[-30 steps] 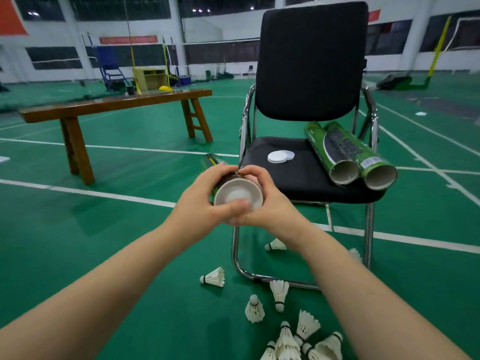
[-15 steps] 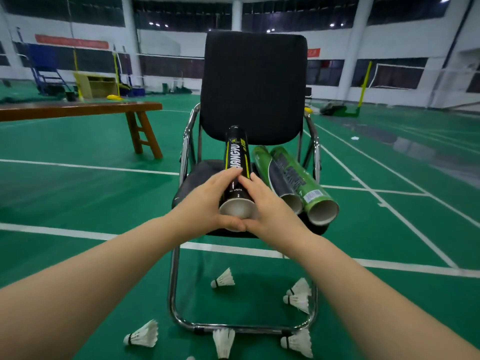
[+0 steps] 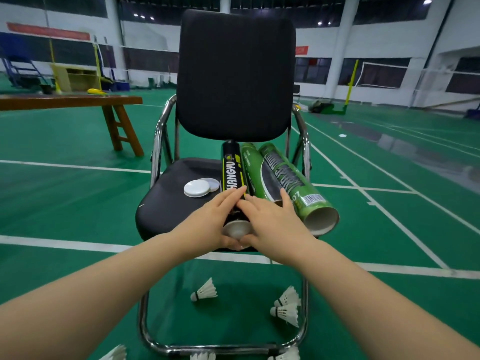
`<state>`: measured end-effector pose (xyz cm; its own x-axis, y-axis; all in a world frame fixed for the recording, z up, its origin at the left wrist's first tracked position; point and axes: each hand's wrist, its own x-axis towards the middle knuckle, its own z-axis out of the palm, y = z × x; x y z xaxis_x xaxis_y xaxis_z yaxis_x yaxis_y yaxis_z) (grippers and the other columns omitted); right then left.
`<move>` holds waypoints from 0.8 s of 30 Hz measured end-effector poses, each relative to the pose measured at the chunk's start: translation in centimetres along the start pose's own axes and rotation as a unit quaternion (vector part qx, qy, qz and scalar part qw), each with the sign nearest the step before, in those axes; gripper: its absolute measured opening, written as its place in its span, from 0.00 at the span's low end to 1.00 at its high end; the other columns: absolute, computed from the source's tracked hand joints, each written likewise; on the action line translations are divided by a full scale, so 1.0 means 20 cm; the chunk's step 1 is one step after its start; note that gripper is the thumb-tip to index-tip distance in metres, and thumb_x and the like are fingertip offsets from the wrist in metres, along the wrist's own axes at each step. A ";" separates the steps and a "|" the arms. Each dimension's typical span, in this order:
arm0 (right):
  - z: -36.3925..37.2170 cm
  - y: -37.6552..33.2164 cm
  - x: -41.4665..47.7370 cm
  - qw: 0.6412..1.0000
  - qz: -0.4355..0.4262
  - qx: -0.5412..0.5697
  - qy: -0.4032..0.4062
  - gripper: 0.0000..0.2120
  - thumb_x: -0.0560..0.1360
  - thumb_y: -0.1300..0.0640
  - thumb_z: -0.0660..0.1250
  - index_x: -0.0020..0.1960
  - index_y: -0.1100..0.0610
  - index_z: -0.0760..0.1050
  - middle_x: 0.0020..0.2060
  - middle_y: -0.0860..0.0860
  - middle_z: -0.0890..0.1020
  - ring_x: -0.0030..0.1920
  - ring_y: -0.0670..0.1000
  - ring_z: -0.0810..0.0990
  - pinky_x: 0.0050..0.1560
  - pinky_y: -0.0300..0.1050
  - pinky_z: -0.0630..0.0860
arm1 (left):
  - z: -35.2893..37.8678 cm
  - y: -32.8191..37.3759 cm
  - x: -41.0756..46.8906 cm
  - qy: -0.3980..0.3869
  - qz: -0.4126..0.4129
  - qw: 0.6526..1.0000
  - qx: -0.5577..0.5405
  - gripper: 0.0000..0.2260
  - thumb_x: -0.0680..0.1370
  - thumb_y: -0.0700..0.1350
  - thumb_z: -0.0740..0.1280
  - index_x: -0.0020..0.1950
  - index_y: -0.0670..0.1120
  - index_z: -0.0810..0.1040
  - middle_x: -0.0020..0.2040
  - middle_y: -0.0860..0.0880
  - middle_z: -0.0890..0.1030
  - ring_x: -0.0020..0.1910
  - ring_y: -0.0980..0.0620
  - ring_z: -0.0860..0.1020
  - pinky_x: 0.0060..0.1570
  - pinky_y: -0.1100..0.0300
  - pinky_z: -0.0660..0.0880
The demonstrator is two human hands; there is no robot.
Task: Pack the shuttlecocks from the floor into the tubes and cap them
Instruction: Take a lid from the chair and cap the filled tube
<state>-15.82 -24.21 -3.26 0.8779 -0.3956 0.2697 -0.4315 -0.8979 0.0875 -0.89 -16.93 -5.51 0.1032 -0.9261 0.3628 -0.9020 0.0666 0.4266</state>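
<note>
- While the left hand and right hand clamp its capped near end, the black tube lies on the chair seat.
- Two green tubes lie alongside, the outer one open-mouthed.
- Shuttlecocks litter the floor.

Left forearm and right forearm bare, extended forward and converging; left hand and right hand meet over the front edge of the chair seat, one either side of the black tube. Left hand: fingers laid along the tube's left flank; thumb tucked under its capped near end. Right hand: fingers spread over the top and right flank; thumb under the same end; fingertips of both hands touch on top of the tube.
</note>
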 end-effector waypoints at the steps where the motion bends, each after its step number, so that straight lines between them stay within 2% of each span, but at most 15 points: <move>1: -0.01 0.00 0.00 1.000 0.004 0.000 -0.002 0.32 0.76 0.47 0.63 0.74 0.48 0.52 0.74 0.47 0.59 0.74 0.49 0.56 0.72 0.65 0.40 | 0.00 0.00 0.01 0.000 -0.007 1.000 0.000 0.50 0.63 0.50 0.78 0.75 0.55 0.49 0.74 0.55 0.57 0.69 0.58 0.62 0.61 0.69 0.58; 3: -0.04 0.02 0.01 1.000 0.013 0.004 -0.004 0.33 0.74 0.43 0.62 0.75 0.47 0.52 0.76 0.46 0.56 0.76 0.50 0.51 0.72 0.65 0.41 | -0.01 0.00 0.03 -0.005 -0.023 1.000 -0.004 0.51 0.63 0.51 0.78 0.75 0.54 0.47 0.74 0.56 0.58 0.70 0.57 0.62 0.60 0.69 0.59; 6: -0.08 0.07 0.02 0.998 0.049 -0.037 -0.031 0.44 0.69 0.37 0.67 0.76 0.44 0.46 0.77 0.47 0.50 0.76 0.57 0.46 0.72 0.66 0.41 | -0.01 0.01 0.04 -0.012 -0.036 0.999 -0.009 0.52 0.62 0.50 0.78 0.75 0.55 0.47 0.74 0.56 0.59 0.69 0.57 0.63 0.60 0.68 0.61; 8: -0.06 0.09 0.02 0.994 0.076 -0.066 -0.053 0.50 0.66 0.38 0.71 0.75 0.43 0.42 0.77 0.48 0.48 0.76 0.61 0.46 0.71 0.66 0.41 | -0.01 0.01 0.03 -0.013 -0.038 0.999 -0.009 0.51 0.63 0.50 0.78 0.75 0.55 0.48 0.74 0.56 0.60 0.69 0.58 0.63 0.61 0.67 0.62; 10: -0.01 0.10 0.03 0.992 0.090 -0.070 -0.053 0.52 0.66 0.41 0.73 0.75 0.43 0.41 0.77 0.48 0.49 0.76 0.62 0.48 0.71 0.65 0.43 | -0.01 0.02 0.03 -0.017 -0.035 0.999 -0.010 0.50 0.63 0.51 0.78 0.75 0.55 0.49 0.74 0.57 0.59 0.70 0.58 0.61 0.64 0.65 0.61; 13: 0.07 0.12 0.03 0.993 0.105 -0.060 0.004 0.45 0.69 0.47 0.72 0.76 0.44 0.47 0.76 0.47 0.54 0.75 0.61 0.53 0.72 0.60 0.49 | -0.01 0.04 0.03 -0.012 -0.023 1.000 -0.015 0.48 0.64 0.56 0.76 0.75 0.57 0.50 0.73 0.57 0.58 0.73 0.54 0.56 0.70 0.54 0.59; 16: 0.13 0.15 0.03 0.990 0.105 -0.018 0.087 0.31 0.71 0.58 0.70 0.72 0.52 0.63 0.71 0.51 0.66 0.71 0.63 0.62 0.70 0.57 0.61 | 0.01 0.08 0.04 -0.009 -0.019 1.000 -0.018 0.45 0.65 0.60 0.73 0.75 0.57 0.50 0.74 0.56 0.56 0.74 0.52 0.51 0.72 0.50 0.56; 19: 0.14 0.14 0.01 0.984 0.105 0.028 0.144 0.24 0.64 0.64 0.72 0.60 0.59 0.75 0.61 0.57 0.77 0.61 0.68 0.73 0.60 0.62 0.72 | 0.03 0.13 0.05 -0.005 -0.010 1.000 -0.011 0.45 0.66 0.60 0.73 0.75 0.56 0.50 0.74 0.56 0.57 0.74 0.52 0.52 0.72 0.52 0.55; 21: 0.13 0.13 -0.01 0.975 0.102 0.043 0.194 0.24 0.59 0.65 0.72 0.55 0.61 0.77 0.56 0.59 0.79 0.56 0.68 0.76 0.55 0.62 0.75 | 0.05 0.15 0.03 0.006 0.002 1.000 0.007 0.45 0.67 0.59 0.73 0.75 0.55 0.50 0.73 0.55 0.59 0.73 0.52 0.55 0.71 0.53 0.57; 24: 0.07 0.11 -0.07 0.957 0.087 0.031 0.275 0.24 0.53 0.66 0.74 0.49 0.63 0.78 0.50 0.60 0.81 0.50 0.64 0.80 0.54 0.58 0.77 | 0.05 0.19 -0.02 0.035 0.009 0.999 0.032 0.45 0.67 0.59 0.73 0.75 0.55 0.49 0.73 0.55 0.59 0.71 0.54 0.58 0.69 0.51 0.61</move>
<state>-17.69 -25.97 -4.77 0.5451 -0.3945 0.7398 -0.5327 -0.8444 -0.0577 -4.85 -16.75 -4.91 0.1140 -0.8965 0.4281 -0.9286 0.0570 0.3666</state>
